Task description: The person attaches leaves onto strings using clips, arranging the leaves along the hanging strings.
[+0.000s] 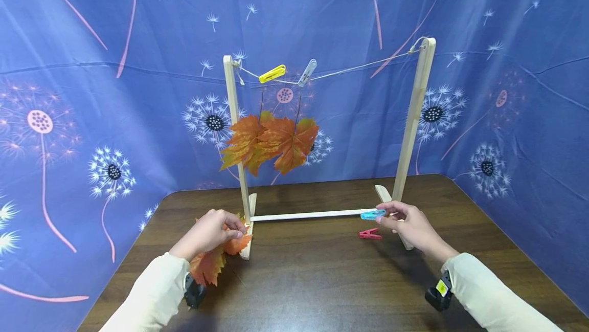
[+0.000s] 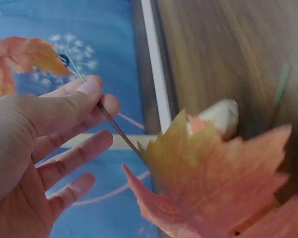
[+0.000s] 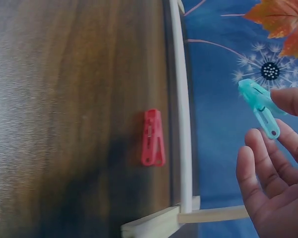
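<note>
My left hand [image 1: 213, 232] pinches the thin brown stem [image 2: 120, 132] of an orange maple leaf [image 2: 213, 173] between thumb and forefinger, its other fingers spread. More leaf [image 1: 209, 265] shows beneath that hand, over the table's left side. On the right, my right hand [image 1: 407, 223] holds a light-blue clothespin [image 3: 260, 106] between thumb and fingers. A red clothespin [image 1: 370, 234] lies on the table just below it. Two orange-green maple leaves [image 1: 290, 142] hang by their stems from the string [image 1: 359, 69], beneath a yellow clothespin [image 1: 272, 73] and a pale clear clothespin [image 1: 307, 72].
The string runs between a left wooden post [image 1: 233, 96] and a right wooden post [image 1: 414, 117], each on a wooden foot. A white bar [image 1: 308, 215] joins the posts low down. Behind the brown table [image 1: 313, 275] hangs a blue dandelion-print cloth [image 1: 349, 132].
</note>
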Motion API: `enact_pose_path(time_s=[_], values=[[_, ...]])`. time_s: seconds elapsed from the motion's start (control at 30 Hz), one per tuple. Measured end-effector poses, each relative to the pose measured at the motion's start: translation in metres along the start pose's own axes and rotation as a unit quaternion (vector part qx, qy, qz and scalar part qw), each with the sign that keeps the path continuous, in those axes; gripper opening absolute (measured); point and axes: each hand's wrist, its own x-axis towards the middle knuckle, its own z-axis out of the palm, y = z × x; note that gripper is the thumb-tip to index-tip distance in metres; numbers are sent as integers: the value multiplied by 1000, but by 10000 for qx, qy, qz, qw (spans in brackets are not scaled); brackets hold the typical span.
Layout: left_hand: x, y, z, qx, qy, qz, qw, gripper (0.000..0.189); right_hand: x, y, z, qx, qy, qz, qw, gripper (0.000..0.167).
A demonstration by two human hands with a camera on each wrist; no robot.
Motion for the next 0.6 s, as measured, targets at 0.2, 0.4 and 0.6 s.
enact_pose_path(time_s=[0.2, 0.4, 0.6], values=[[13, 11, -5, -209, 223, 18, 9995, 2, 7, -10, -5, -197, 227, -253, 9992, 42], [23, 24, -10, -635, 490, -59, 9968, 3, 15, -24, -12, 12, 344, -340, 9988, 39], [31, 41, -15, -972, 784, -238, 9919, 5, 21, -39, -20, 261, 206, -496, 9982, 37]])
